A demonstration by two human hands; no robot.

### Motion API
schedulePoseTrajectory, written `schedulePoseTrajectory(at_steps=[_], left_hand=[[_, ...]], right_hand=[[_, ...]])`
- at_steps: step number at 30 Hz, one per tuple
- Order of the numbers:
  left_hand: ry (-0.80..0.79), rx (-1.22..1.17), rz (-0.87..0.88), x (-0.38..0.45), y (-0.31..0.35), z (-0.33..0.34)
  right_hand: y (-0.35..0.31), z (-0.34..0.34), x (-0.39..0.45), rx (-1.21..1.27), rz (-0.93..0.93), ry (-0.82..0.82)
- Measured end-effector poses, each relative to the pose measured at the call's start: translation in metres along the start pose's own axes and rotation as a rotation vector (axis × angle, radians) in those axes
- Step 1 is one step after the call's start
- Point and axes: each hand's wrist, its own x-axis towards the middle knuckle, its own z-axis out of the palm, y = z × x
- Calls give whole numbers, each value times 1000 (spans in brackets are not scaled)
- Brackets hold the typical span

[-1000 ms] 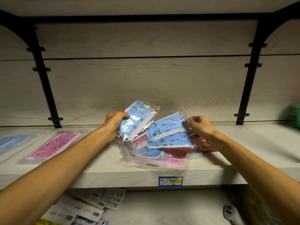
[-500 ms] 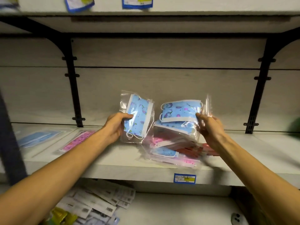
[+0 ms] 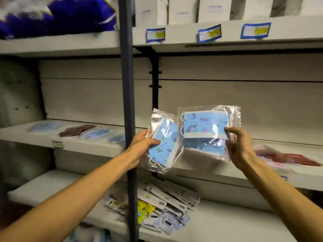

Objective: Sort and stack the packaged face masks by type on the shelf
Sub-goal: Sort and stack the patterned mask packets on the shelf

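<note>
My left hand (image 3: 142, 143) grips one clear packet of blue patterned masks (image 3: 163, 145) by its left edge, tilted, in the air before the shelf. My right hand (image 3: 238, 145) pinches the right side of a small stack of the same blue patterned packets (image 3: 204, 130), held upright beside the first. The two lots nearly touch. On the middle shelf (image 3: 209, 169) at the right lies the leftover pile of red and pink packets (image 3: 286, 158). Further left on the neighbouring shelf lie blue packets (image 3: 97, 133) and a brown packet (image 3: 76, 131).
A dark upright post (image 3: 128, 102) stands just left of my left hand. The lower shelf holds a heap of labelled packets (image 3: 166, 201) and a yellow one (image 3: 144, 209). White boxes (image 3: 183, 10) and price labels (image 3: 209, 33) line the top shelf; blue bags (image 3: 57, 14) sit top left.
Both hands have lifted their blue packets clear of the pile and carried them left. The view has swung left and up, so the red and pink pile now lies at the right.
</note>
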Motion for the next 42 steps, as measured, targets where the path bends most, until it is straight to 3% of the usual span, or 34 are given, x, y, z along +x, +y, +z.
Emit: schedulePoseTrajectory(at_steps=[6, 12, 18, 23, 29, 33, 37, 40, 42], left_hand=[[146, 108, -33, -40, -23, -108], [386, 79, -137, -48, -31, -217], [586, -9, -121, -22, -30, -309], [731, -146, -42, 23, -9, -372], [650, -262, -29, 102, 19, -423], [526, -213, -76, 153, 11, -437], [340, 10, -157, 194, -7, -433], [291, 238, -80, 220, -23, -418], [234, 520, 25, 233, -34, -409]], right_hand=[[66, 87, -63, 9, 56, -224], [125, 188, -92, -333, -13, -388], [186, 290, -62, -605, -123, -495], [221, 370, 2, -793, -195, -462], [251, 435, 73, -1181, -329, -433], [273, 465, 111, -1230, -314, -411], [294, 478, 139, -1193, -196, -401], [299, 478, 156, -1148, -139, -411], [299, 476, 161, -1141, -155, -380]])
